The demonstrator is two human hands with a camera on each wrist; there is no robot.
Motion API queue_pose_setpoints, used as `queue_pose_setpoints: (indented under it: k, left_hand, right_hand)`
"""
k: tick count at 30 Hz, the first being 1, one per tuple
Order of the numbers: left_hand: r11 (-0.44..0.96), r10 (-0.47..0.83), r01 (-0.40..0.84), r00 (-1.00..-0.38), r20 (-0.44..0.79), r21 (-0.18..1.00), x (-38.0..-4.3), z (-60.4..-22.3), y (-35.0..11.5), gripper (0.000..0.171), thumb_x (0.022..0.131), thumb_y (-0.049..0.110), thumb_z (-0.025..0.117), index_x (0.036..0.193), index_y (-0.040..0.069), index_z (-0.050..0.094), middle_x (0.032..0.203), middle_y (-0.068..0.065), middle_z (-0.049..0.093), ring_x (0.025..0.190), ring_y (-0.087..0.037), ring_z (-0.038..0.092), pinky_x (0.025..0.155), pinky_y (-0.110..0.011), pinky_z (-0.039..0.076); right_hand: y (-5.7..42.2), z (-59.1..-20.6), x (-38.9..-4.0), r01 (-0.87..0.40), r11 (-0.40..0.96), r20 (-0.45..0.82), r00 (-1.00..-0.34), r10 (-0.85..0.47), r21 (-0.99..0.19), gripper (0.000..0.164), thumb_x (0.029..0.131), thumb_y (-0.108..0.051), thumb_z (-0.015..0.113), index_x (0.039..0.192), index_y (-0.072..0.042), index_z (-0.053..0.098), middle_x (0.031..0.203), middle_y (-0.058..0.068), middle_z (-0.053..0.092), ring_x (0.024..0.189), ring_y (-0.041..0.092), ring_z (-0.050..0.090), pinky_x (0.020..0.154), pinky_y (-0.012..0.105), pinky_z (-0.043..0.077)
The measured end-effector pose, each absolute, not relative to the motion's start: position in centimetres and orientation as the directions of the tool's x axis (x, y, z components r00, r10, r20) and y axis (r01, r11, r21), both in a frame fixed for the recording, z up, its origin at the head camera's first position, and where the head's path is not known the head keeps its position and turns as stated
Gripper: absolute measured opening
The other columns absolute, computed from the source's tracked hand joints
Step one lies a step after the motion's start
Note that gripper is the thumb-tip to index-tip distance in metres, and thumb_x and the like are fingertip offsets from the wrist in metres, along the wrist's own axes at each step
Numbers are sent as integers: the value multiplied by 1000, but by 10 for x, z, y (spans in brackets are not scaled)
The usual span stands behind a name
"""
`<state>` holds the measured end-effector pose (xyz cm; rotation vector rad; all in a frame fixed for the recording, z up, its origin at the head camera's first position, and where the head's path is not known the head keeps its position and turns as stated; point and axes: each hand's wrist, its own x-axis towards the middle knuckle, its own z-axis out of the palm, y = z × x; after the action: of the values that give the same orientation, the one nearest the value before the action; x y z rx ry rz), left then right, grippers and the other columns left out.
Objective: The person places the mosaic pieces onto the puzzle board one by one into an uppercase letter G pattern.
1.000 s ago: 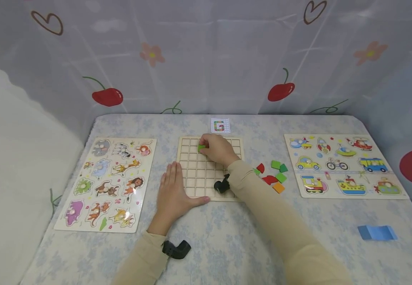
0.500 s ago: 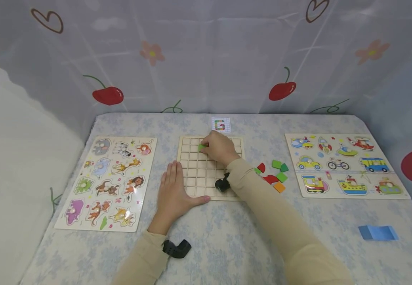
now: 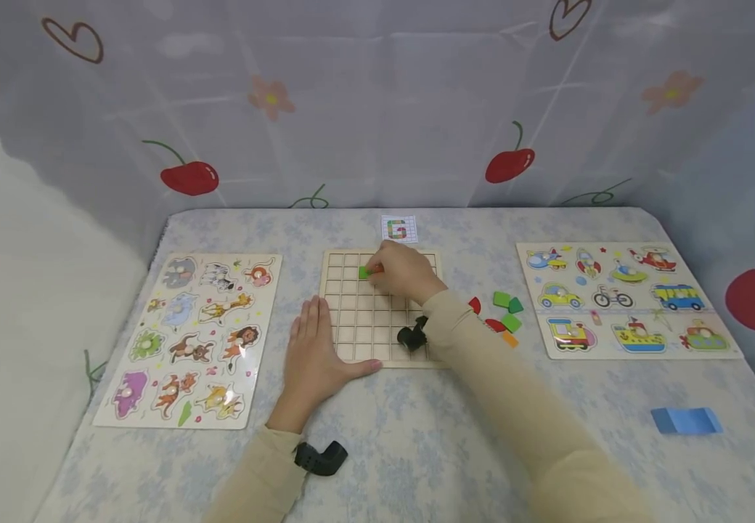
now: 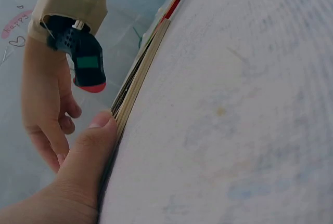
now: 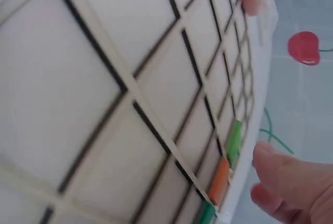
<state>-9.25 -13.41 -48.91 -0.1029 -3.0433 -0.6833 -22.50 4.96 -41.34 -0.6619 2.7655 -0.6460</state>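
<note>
In the head view, a wooden grid board lies at the table's middle. My left hand lies flat by its left edge, fingers straight, thumb along the front edge. My right hand is over the board's far rows. Just left of its fingertips a green square tile sits in the grid. The right wrist view has this green tile in line with an orange tile and a darker green tile. There, my right thumb and fingers are apart from the tiles, with nothing visible between them.
Loose tiles in green, red and orange lie right of the board, partly behind the right sleeve. A small pattern card lies beyond it. An animal puzzle is left, a vehicle puzzle right, a blue block front right.
My right fingers pinched the green tile earlier; now they are off it, slightly to the right, and more of the tile shows. My left hand keeps its place at the board.
</note>
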Motion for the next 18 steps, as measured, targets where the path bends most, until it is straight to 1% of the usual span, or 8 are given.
queue_pose_setpoints:
  k: [3,5,7,10,12,15,17,18]
  left_hand:
    - [903,61,69,-998,33,424,-93,-490,-134,151,56,97,56,158,-1,5,167,-19,4,156,-31,3,126,-49,10]
    - [903,62,71,-997,35,424,-94,-490,-134,151,56,97,56,159,0,5,167,-18,4,156,-31,3,126,-49,10]
    - [901,63,72,-997,34,428,-94,-489,-133,151,55,97,56,159,0,5,167,-18,4,156,-30,3,126,-49,10]
    - [897,66,72,-997,29,435,-94,-489,-132,151,55,97,57,159,0,4,167,-18,4,156,-31,2,126,-49,10]
    - [896,67,71,-997,26,438,-94,-489,-132,151,55,97,57,159,0,4,167,-18,4,156,-31,2,126,-49,10]
    - [899,61,65,-998,23,433,-93,-489,-132,152,55,98,56,159,0,4,167,-18,4,156,-30,2,126,-48,10]
    - [899,59,65,-998,28,434,-93,-488,-133,152,55,97,57,159,0,6,167,-18,5,156,-31,3,126,-49,11]
    - [900,57,64,-998,29,431,-92,-488,-133,152,55,97,57,158,-1,6,167,-18,6,156,-31,3,126,-49,11]
  right_hand:
    - [64,-404,-220,-360,775,-103,-874,-474,-519,32,94,-21,69,125,-15,69,109,2,64,81,18,57,69,33,49]
    - [79,-398,-216,-341,768,-98,-882,-460,-543,35,94,-22,69,128,-14,66,105,3,64,80,20,56,70,34,49]
    - [96,-394,-212,-310,763,-99,-894,-437,-567,34,94,-23,69,127,-13,67,104,3,65,84,22,57,75,36,49]
    - [124,-389,-203,-267,781,-116,-911,-396,-565,32,95,-24,68,125,-12,67,104,4,65,94,22,55,81,37,48]
    - [145,-387,-197,-239,797,-137,-919,-371,-555,31,95,-23,67,125,-12,67,104,5,65,92,23,55,78,37,49]
    - [174,-387,-189,-204,826,-166,-928,-335,-526,32,96,-21,67,126,-11,66,104,5,64,83,23,55,70,34,48]
    - [191,-389,-185,-188,844,-183,-931,-316,-502,32,95,-19,67,126,-11,65,103,6,64,79,23,55,68,33,48]
    - [199,-390,-183,-179,853,-193,-932,-306,-490,32,95,-19,67,126,-11,65,102,6,64,80,22,55,68,33,48]
